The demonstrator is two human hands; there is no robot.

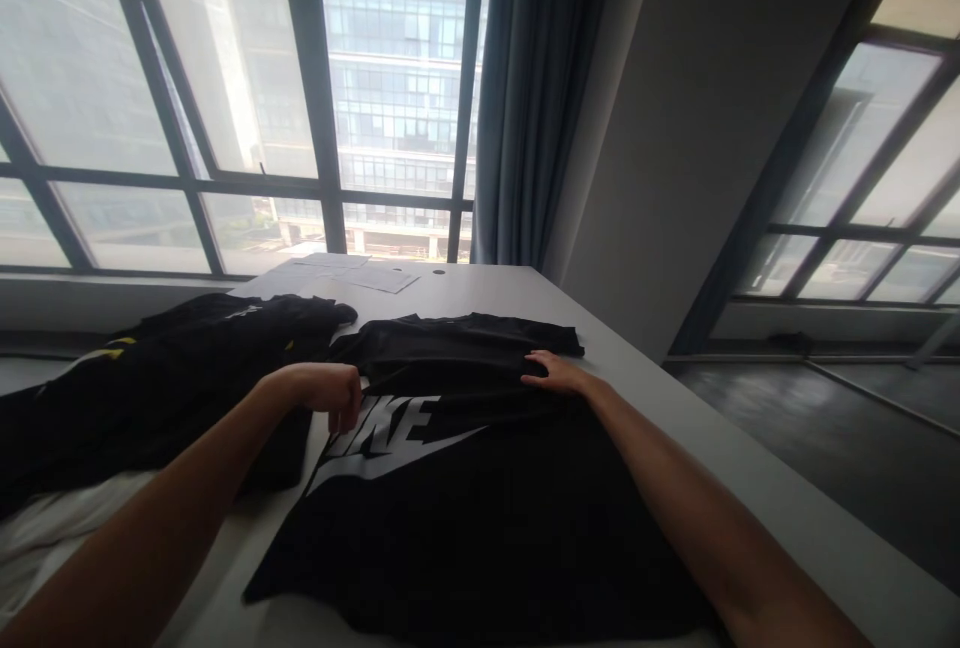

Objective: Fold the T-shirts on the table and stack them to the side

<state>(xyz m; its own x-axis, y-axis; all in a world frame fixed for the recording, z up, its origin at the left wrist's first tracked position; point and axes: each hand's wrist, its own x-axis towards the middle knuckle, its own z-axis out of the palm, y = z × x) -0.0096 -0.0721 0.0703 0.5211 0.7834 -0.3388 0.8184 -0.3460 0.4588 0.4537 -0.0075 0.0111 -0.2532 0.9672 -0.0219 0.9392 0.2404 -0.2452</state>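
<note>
A black T-shirt with large grey lettering and a swoosh lies spread on the white table, its neck toward the window and its hem toward me. My left hand is closed at the shirt's left edge, beside the lettering, with the fingers pointing down and pinching the fabric. On the right side, below the sleeve, my right hand rests on the cloth with its fingers stretched out and apart. Small wrinkles cross the chest between the two hands.
Left of the shirt lies a heap of black clothing with yellow and white stripes. Pale fabric shows under it. Sheets of paper lie at the far end of the white table. A dark curtain and windows stand behind.
</note>
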